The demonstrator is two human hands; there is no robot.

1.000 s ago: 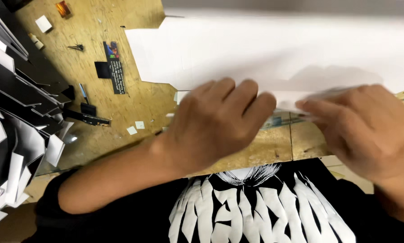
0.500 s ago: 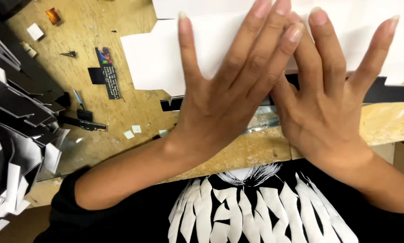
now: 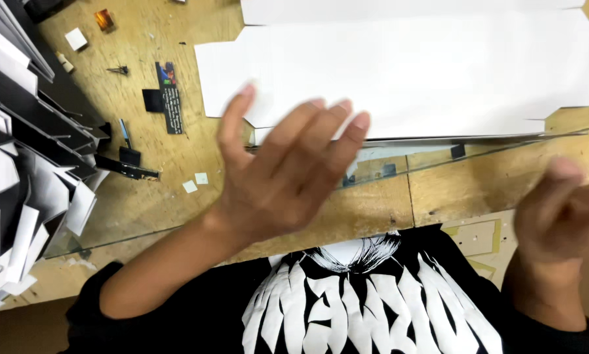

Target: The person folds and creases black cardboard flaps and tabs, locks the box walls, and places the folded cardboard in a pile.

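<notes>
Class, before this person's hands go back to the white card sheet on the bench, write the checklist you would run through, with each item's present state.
1. Left hand free of tools: ok, fingers spread, holding nothing.
2. Right hand empty: cannot tell, it is blurred.
3. White card sheet lying flat on the wooden bench: ok.
4. Both hands off the sheet: ok.
5. Small offcuts away from the sheet: ok.
</notes>
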